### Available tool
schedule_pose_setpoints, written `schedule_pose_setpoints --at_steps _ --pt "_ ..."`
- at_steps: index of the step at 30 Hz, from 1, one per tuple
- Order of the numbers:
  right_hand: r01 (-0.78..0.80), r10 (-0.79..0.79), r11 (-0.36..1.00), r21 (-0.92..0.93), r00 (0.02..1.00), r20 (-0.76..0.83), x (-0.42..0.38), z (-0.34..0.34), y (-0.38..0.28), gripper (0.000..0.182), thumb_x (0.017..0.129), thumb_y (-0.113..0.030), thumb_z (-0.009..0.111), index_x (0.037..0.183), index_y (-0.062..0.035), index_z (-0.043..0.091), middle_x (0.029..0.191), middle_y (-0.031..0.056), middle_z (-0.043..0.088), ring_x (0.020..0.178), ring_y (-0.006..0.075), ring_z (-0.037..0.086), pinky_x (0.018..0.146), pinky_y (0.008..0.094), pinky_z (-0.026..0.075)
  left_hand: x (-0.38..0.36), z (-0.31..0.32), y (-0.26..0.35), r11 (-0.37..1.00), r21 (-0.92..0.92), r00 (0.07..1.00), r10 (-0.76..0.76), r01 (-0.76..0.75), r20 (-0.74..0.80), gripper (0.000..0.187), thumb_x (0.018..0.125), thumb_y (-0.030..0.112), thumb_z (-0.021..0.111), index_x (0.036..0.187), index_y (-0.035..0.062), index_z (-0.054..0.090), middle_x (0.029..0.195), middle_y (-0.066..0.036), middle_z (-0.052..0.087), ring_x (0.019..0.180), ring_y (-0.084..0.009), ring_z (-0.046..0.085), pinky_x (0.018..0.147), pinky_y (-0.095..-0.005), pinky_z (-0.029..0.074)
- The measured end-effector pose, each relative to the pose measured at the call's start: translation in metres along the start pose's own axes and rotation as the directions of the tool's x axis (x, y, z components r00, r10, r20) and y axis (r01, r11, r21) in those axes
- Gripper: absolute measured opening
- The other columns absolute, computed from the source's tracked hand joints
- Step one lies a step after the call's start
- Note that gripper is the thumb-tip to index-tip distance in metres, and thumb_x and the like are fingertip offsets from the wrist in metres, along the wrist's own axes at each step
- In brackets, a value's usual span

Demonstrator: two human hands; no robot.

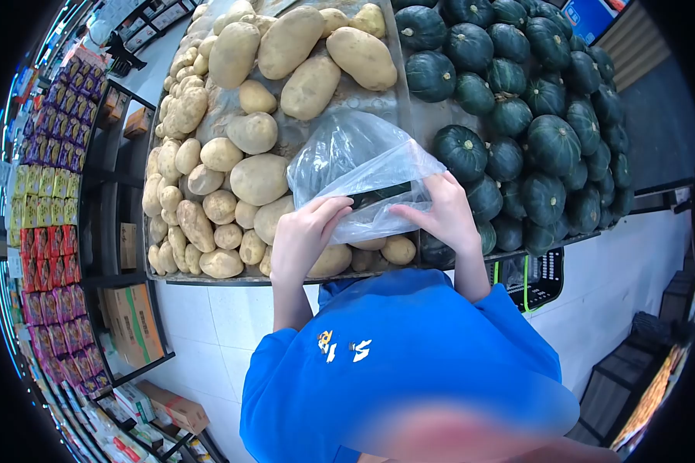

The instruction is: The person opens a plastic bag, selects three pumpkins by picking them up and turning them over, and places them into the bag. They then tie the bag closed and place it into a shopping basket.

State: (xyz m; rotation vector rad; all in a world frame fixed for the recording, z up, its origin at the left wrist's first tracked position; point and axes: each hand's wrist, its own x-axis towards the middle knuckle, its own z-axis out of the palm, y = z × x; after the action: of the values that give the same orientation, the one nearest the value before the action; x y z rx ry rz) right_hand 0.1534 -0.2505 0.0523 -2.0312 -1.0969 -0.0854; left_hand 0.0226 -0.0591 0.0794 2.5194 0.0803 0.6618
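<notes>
A clear plastic bag (351, 154) lies at the front of the produce stand, between the potatoes and the dark green pumpkins. Something dark green (384, 193) shows through its mouth; it has the colour of the pumpkins, but the plastic hides most of it. At the bag's left side, my left hand (310, 230) is closed with its fingers pinching the rim. My right hand (448, 214) grips the opposite side of the mouth, thumb on the near edge and fingers behind the plastic. Potatoes (262, 179) lie beside my left hand, and pumpkins (460, 152) beside my right.
A divider (403, 69) separates the potatoes from the pumpkins. Shelves of packaged goods (54, 239) and cardboard boxes (133, 324) line the left. A black basket (544, 279) stands below the stand at right. Another person (114, 45) is far back on the left.
</notes>
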Motion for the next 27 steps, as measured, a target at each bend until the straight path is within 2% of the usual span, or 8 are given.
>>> schedule_pose_setpoints --at_steps 3,8,11,13,15,21,23,27 --pt "-0.015 0.016 0.999 -0.035 1.0 0.021 -0.003 -0.004 -0.002 0.063 0.061 -0.037 0.079 0.106 0.0012 0.058 0.095 0.0182 0.062 0.092 0.0363 0.057 0.082 0.0414 0.045 -0.001 0.0 -0.001 1.0 -0.028 0.994 0.013 -0.01 0.111 0.032 0.073 0.017 0.072 0.103 0.009 0.065 0.096 -0.005 0.066 0.056 -0.0181 0.059 0.055 -0.0279 0.05" --pt "-0.002 0.009 0.996 -0.094 0.997 0.078 -0.006 -0.001 -0.005 0.075 0.062 -0.034 0.079 0.122 0.0006 0.05 0.108 0.0189 0.058 0.099 0.0378 0.055 0.088 0.0407 0.044 0.007 -0.002 0.004 0.965 0.106 0.928 -0.259 0.239 0.266 0.066 0.065 0.024 0.075 0.124 0.0114 0.048 0.124 -0.007 0.054 0.082 -0.0268 0.064 0.065 -0.0336 0.052" --pt "0.002 0.016 0.995 -0.096 0.983 0.181 -0.005 0.005 -0.003 0.085 0.06 -0.036 0.079 0.13 -0.0022 0.044 0.115 0.0194 0.055 0.101 0.0387 0.053 0.092 0.0406 0.042 0.002 0.011 -0.013 0.964 0.208 0.971 -0.196 0.166 0.135 0.076 0.057 0.027 0.081 0.123 0.0105 0.05 0.115 -0.006 0.057 0.057 -0.015 0.059 0.057 -0.0297 0.051" --pt "0.053 -0.041 0.995 -0.087 0.99 0.138 -0.004 0.009 -0.004 0.078 0.064 -0.034 0.077 0.13 -0.0053 0.046 0.115 0.0177 0.056 0.101 0.0362 0.054 0.091 0.0406 0.042 0.005 0.009 -0.013 0.97 0.19 0.98 -0.171 0.15 0.099 0.076 0.058 0.032 0.081 0.123 0.0092 0.05 0.112 -0.007 0.056 0.057 -0.0162 0.06 0.057 -0.0308 0.051" --pt "0.091 -0.085 0.993 -0.072 0.993 0.085 -0.001 0.013 -0.009 0.074 0.066 -0.033 0.076 0.129 -0.0065 0.047 0.115 0.0159 0.057 0.101 0.0341 0.055 0.091 0.0403 0.042 0.008 0.007 -0.012 0.923 0.18 0.927 -0.361 0.34 0.1 0.074 0.065 0.038 0.076 0.125 0.0075 0.045 0.123 -0.012 0.052 0.09 -0.0304 0.062 0.069 -0.0375 0.053" --pt "0.163 -0.166 0.985 -0.049 0.984 -0.057 0.011 0.031 -0.015 0.072 0.07 -0.031 0.074 0.132 -0.0107 0.044 0.115 0.01 0.058 0.1 0.025 0.057 0.088 0.036 0.04 0.007 -0.001 -0.026 0.924 0.169 0.928 -0.361 0.344 0.088 0.077 0.06 0.037 0.079 0.125 0.0122 0.047 0.126 -0.012 0.049 0.083 -0.0298 0.064 0.067 -0.0375 0.053" --pt "0.169 -0.172 0.985 -0.035 0.98 -0.103 0.015 0.036 -0.017 0.072 0.069 -0.031 0.073 0.132 -0.0128 0.044 0.112 0.0081 0.06 0.096 0.0229 0.058 0.086 0.035 0.04 0.009 -0.005 -0.025 0.884 0.132 0.872 -0.465 0.449 0.151 0.079 0.057 0.031 0.081 0.125 0.012 0.046 0.127 -0.012 0.047 0.091 -0.0306 0.062 0.071 -0.0389 0.053" --pt "0.156 -0.167 0.976 -0.149 0.984 -0.061 0.021 0.042 -0.018 0.076 0.066 -0.031 0.075 0.133 -0.0163 0.043 0.103 0.005 0.062 0.085 0.0186 0.058 0.082 0.0333 0.038 0.002 0.008 -0.04 0.915 0.15 0.918 -0.388 0.374 0.082 0.081 0.053 0.025 0.082 0.124 0.0121 0.045 0.128 -0.011 0.047 0.101 -0.032 0.057 0.077 -0.0415 0.051"
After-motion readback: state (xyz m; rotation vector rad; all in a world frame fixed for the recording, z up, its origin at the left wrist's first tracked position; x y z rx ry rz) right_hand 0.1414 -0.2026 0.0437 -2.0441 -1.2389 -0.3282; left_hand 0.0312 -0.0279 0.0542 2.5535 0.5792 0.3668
